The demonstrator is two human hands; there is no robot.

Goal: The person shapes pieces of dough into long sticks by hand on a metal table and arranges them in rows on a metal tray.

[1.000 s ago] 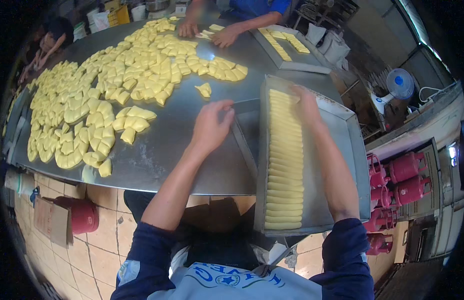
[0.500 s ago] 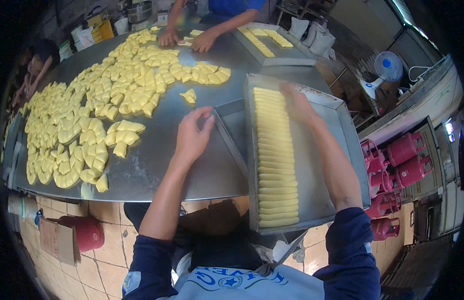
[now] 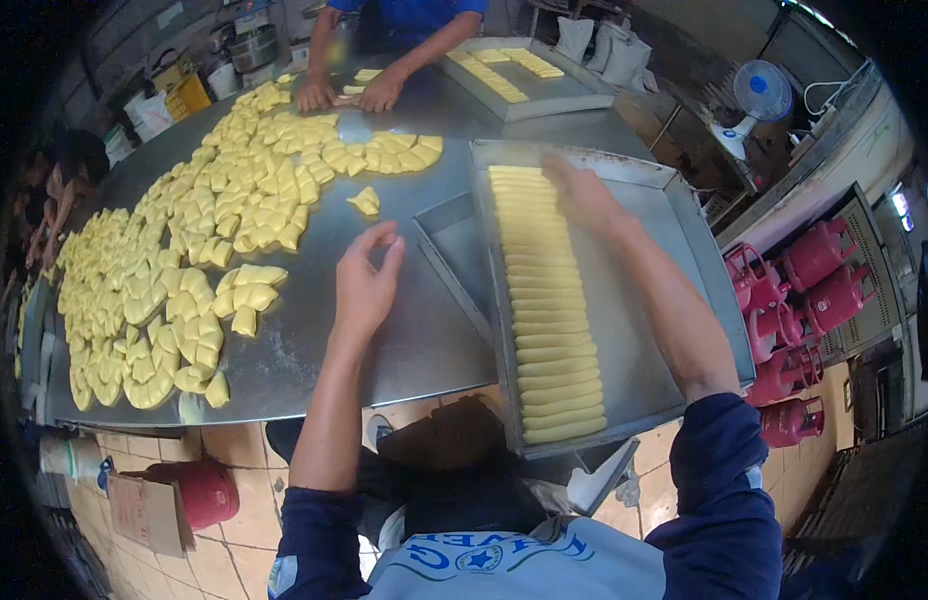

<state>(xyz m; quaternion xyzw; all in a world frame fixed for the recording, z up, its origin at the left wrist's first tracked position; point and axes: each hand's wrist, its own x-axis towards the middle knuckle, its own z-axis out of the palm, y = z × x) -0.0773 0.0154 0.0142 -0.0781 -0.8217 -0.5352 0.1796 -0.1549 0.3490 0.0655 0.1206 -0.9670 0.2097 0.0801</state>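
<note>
My left hand (image 3: 366,285) hangs over the steel table (image 3: 404,350), left of the trays, fingers apart and holding nothing. My right hand (image 3: 584,200) is inside the upper metal tray (image 3: 664,270), at the far end of a long row of pale yellow dough sticks (image 3: 549,330); its fingertips are blurred. That tray sits askew on a second tray (image 3: 449,280) at the table's right front. Many pillow-shaped dough pieces (image 3: 194,260) spread over the left part of the table, and a single piece (image 3: 364,200) lies beyond my left hand.
A co-worker's hands (image 3: 379,92) handle dough at the far edge, beside another tray (image 3: 569,100) of dough. Another person (image 3: 59,200) is at the left. A fan (image 3: 759,95), pink gas cylinders (image 3: 829,290) at right, a cardboard box (image 3: 149,515) on the floor.
The view has shifted, so the table and trays sit differently in the frame. My left hand has drawn slightly back toward me; my right hand stays at the row's far end.
</note>
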